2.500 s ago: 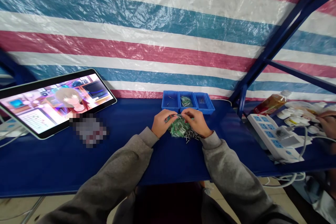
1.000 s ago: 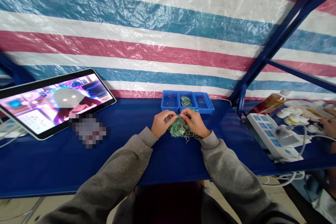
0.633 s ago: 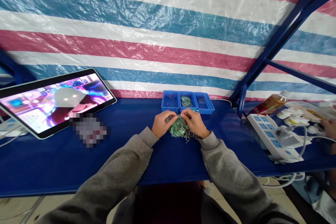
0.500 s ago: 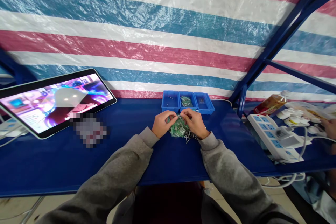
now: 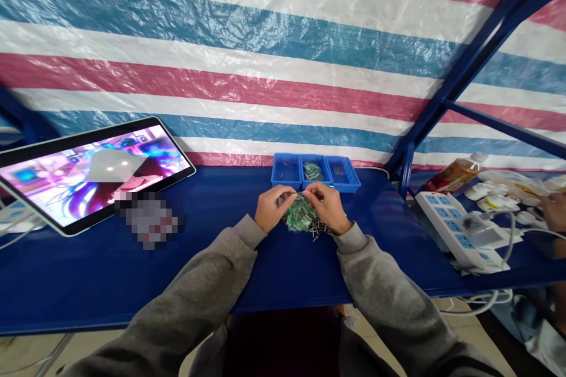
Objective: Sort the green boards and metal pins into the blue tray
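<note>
Over a heap of small green pieces and dark metal pins (image 5: 303, 218) on the blue table (image 5: 198, 271), my left hand (image 5: 272, 207) and my right hand (image 5: 326, 206) face each other with their fingers pinched. What each pinch holds is too small to make out. Just behind them stand three joined blue bins: the left bin (image 5: 286, 172) has a few thin pieces in it, the middle bin (image 5: 313, 172) holds green pieces, and the right bin (image 5: 342, 174) holds a few tiny parts.
A tablet (image 5: 97, 171) with a lit screen leans at the left, near a pixelated object (image 5: 152, 221). To the right are a blue metal frame (image 5: 437, 100), a white power strip (image 5: 460, 232), a bottle (image 5: 457, 174), white round items and another person's hand (image 5: 555, 211).
My fingertips have shifted very slightly over the heap, both hands still pinched close together. The other person's hand at the right edge has moved a little.
</note>
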